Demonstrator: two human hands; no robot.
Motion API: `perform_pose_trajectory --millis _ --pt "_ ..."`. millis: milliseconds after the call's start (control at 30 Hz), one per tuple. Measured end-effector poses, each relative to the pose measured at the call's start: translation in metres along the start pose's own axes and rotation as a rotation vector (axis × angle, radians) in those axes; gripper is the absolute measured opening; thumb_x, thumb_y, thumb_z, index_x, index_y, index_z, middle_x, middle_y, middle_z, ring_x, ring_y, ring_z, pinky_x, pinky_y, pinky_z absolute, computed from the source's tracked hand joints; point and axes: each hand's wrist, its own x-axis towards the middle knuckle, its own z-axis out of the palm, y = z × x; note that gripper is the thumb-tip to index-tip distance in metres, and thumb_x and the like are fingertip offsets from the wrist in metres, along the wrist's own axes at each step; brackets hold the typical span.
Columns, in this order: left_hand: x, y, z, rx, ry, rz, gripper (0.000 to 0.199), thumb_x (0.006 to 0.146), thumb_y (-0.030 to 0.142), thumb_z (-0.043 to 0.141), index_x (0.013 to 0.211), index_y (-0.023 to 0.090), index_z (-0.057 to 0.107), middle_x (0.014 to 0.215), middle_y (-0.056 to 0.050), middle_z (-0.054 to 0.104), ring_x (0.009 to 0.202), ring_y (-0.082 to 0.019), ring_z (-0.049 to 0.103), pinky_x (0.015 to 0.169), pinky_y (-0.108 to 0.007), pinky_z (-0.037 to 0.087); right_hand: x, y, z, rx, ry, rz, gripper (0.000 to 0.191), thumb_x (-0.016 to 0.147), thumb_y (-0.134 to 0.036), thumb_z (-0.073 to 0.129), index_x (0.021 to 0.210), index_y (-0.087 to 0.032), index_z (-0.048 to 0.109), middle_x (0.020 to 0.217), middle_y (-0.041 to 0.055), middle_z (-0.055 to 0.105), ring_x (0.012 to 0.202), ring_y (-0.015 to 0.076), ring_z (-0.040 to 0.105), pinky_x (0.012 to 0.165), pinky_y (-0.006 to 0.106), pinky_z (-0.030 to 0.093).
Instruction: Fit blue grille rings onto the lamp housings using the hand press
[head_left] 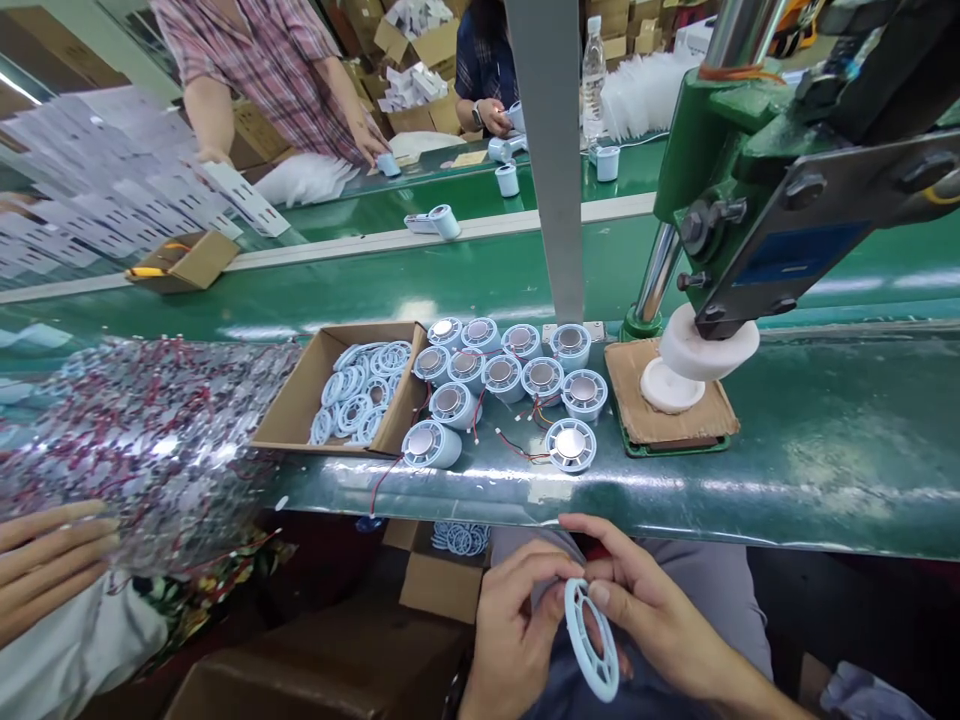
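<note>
My left hand [517,625] and my right hand [652,605] are together over my lap, just below the bench edge. Both pinch the upper end of a light-blue plastic spoked ring [604,688], which hangs tilted, nearly edge-on. Fingers hide its top part. On the bench in front of them stand several light-blue round housings [570,445], with spoked rings and silver discs on top. Thin red and black wires trail from some. More loose rings [349,385] fill a cardboard box [281,425] to the left.
A green hand press [705,190] with a white pressing head [709,345] stands at right above a cardboard-covered base [630,395]. A grey post [551,170] rises mid-bench. Wired parts in clear plastic [172,430] and a co-worker's hand [52,555] are at left. Other people work across the bench.
</note>
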Motion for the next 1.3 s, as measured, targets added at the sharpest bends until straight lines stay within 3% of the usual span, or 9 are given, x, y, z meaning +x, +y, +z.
perform_pose_trajectory --millis 133,267,433,533,667,767,900,1100,1300 --pt "-0.001 -0.001 0.004 0.163 0.101 0.210 0.010 0.093 0.017 0.065 0.096 0.022 0.073 0.078 -0.003 0.075 0.069 -0.017 0.072 0.066 -0.024 0.058 -0.001 -0.003 0.003 -0.013 0.022 0.026 0.068 0.092 -0.058 0.066 0.142 -0.019 0.042 0.069 -0.0055 0.057 0.042 0.0021 0.042 0.040 0.011 0.036" --pt "-0.001 0.004 0.004 0.119 0.138 0.131 0.015 0.096 0.017 0.060 0.089 0.022 0.073 0.077 -0.001 0.074 0.067 -0.014 0.071 0.064 -0.019 0.058 -0.005 -0.007 0.009 -0.056 0.036 -0.004 0.067 0.093 -0.059 0.064 0.143 -0.021 0.040 0.074 -0.0044 0.056 0.046 0.0029 0.044 0.043 0.012 0.037" --pt "0.000 0.005 -0.001 0.040 0.057 0.111 0.010 0.091 0.025 0.071 0.099 0.024 0.077 0.083 -0.001 0.076 0.074 -0.015 0.073 0.071 -0.020 0.059 -0.010 -0.012 0.011 -0.127 0.061 -0.009 0.068 0.094 -0.063 0.060 0.145 -0.023 0.039 0.074 -0.0042 0.054 0.048 0.0048 0.044 0.045 0.014 0.038" --pt "-0.001 0.005 -0.002 -0.002 0.014 0.059 0.015 0.090 0.026 0.073 0.103 0.026 0.078 0.091 -0.003 0.077 0.079 -0.017 0.074 0.073 -0.023 0.059 -0.014 -0.013 0.010 -0.323 0.155 -0.145 0.056 0.100 -0.056 0.054 0.145 -0.024 0.044 0.074 -0.0028 0.055 0.055 0.0079 0.048 0.051 0.018 0.042" --pt "-0.004 0.011 -0.001 -0.059 0.086 -0.089 0.024 0.098 0.039 0.062 0.097 0.026 0.081 0.092 -0.006 0.077 0.084 -0.021 0.073 0.075 -0.027 0.059 -0.020 -0.014 0.010 -0.625 0.274 -0.403 0.040 0.106 -0.036 0.048 0.145 -0.028 0.047 0.074 -0.0012 0.062 0.062 0.0118 0.056 0.063 0.023 0.048" --pt "-0.008 0.015 -0.003 -0.092 0.125 -0.123 0.029 0.097 0.046 0.061 0.097 0.027 0.082 0.089 -0.005 0.078 0.080 -0.021 0.073 0.074 -0.026 0.058 -0.022 -0.015 0.009 -0.740 0.301 -0.488 0.043 0.105 -0.026 0.048 0.148 -0.031 0.043 0.077 -0.0010 0.068 0.063 0.0124 0.061 0.065 0.023 0.052" --pt "-0.008 0.019 -0.008 -0.100 0.017 -0.098 0.031 0.095 0.049 0.063 0.103 0.026 0.082 0.088 -0.006 0.079 0.076 -0.021 0.074 0.069 -0.025 0.059 -0.023 -0.016 0.007 -0.906 0.324 -0.603 0.055 0.103 -0.017 0.051 0.152 -0.036 0.036 0.085 -0.0013 0.076 0.065 0.0129 0.068 0.066 0.021 0.057" --pt "-0.004 0.018 -0.011 -0.064 -0.033 -0.020 0.023 0.097 0.038 0.064 0.103 0.023 0.080 0.086 -0.007 0.078 0.075 -0.020 0.073 0.070 -0.025 0.058 -0.018 -0.018 0.004 -1.119 0.363 -0.760 0.050 0.106 -0.025 0.046 0.155 -0.033 0.034 0.085 -0.0014 0.078 0.069 0.0133 0.075 0.071 0.020 0.062" --pt "-0.005 0.016 -0.013 -0.094 -0.036 0.022 0.018 0.097 0.033 0.064 0.105 0.023 0.077 0.086 -0.006 0.075 0.077 -0.019 0.070 0.071 -0.025 0.056 -0.010 -0.022 0.006 -1.196 0.318 -0.865 0.044 0.111 -0.028 0.034 0.154 -0.027 0.033 0.075 -0.0017 0.074 0.058 0.0110 0.070 0.062 0.016 0.060"
